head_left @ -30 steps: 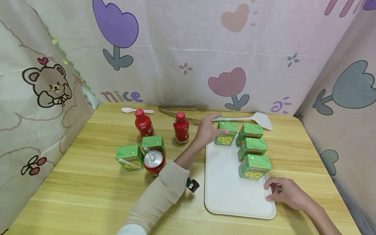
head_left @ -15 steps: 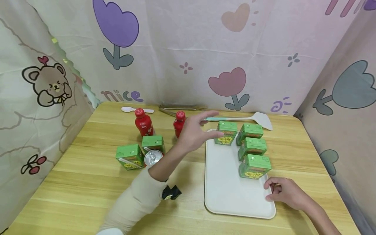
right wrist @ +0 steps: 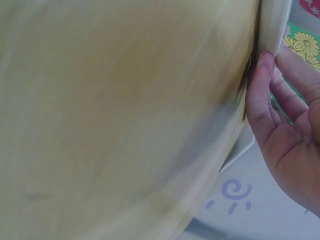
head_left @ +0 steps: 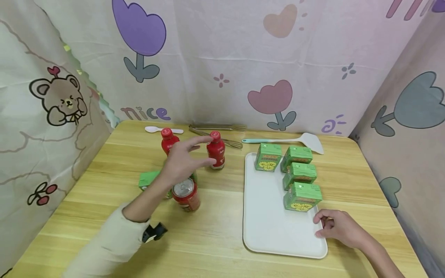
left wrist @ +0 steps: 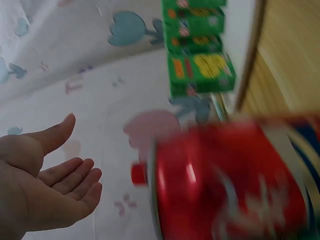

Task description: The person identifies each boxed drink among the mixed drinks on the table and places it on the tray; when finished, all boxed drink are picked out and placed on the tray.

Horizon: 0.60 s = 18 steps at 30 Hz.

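Observation:
My left hand (head_left: 179,162) hovers over the left group of drinks, its fingers and thumb spread and holding nothing. Just right of it stands a red bottle (head_left: 216,152); a second red bottle (head_left: 167,139) is partly behind the hand. Below it are a red soda can (head_left: 187,200) and a green drink carton (head_left: 147,178), with another carton mostly hidden. In the left wrist view the can (left wrist: 225,185) looms beside the open palm. My right hand (head_left: 338,227) pinches the right rim of a white tray (head_left: 269,231). Several green drink cartons (head_left: 302,197) stand upright on the tray.
Along the back of the wooden table (head_left: 222,239) lie a white spoon (head_left: 163,130), whisks (head_left: 222,127) and a spatula (head_left: 311,143) with a pale green handle. A printed cloth hangs behind and at both sides.
My left hand has moved away from the back-left carton on the tray, leftward to above the drinks. That carton stays upright on the tray. The right hand keeps its place at the rim.

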### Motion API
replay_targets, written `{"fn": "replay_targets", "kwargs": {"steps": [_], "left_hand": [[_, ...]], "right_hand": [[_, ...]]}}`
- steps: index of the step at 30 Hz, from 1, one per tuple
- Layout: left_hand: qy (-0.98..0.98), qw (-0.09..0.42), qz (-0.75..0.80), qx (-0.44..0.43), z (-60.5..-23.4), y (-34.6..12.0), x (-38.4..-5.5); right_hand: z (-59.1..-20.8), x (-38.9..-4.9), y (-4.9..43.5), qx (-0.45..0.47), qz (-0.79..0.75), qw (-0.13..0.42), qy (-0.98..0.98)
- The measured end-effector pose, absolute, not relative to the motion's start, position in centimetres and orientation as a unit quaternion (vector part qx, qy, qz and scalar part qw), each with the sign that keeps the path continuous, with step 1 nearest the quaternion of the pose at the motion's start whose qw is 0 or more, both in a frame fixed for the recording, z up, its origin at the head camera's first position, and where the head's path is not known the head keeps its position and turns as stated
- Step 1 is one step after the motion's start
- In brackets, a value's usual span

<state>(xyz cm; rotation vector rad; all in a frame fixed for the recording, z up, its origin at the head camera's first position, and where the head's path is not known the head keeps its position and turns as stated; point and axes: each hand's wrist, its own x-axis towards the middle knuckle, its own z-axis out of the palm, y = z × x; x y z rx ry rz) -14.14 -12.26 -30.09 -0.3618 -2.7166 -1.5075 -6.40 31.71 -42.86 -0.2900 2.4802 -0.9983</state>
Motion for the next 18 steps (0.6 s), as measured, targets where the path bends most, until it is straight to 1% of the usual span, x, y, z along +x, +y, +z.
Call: {"fn": "replay_targets", "kwargs": {"steps": [6,13,18], "left_hand": [[-0.889,0.008,-0.444,-0.117,-31.0,-16.0,-14.6],[-0.896,-0.041,-0.432,-0.098,-32.5,-19.1,-15.0],[-0.908,-0.066,-0.403,-0.094,-33.8,-20.4,-15.3]], "right_hand": [[-42.9,-6.4,31.7,-0.102,-0.362,0.226,0.898],[-43.0,-6.4,31.8,-0.105,-0.363,0.225,0.898],[-43.0,-6.4,31.8,-0.106,-0.360,0.225,0.899]]}}
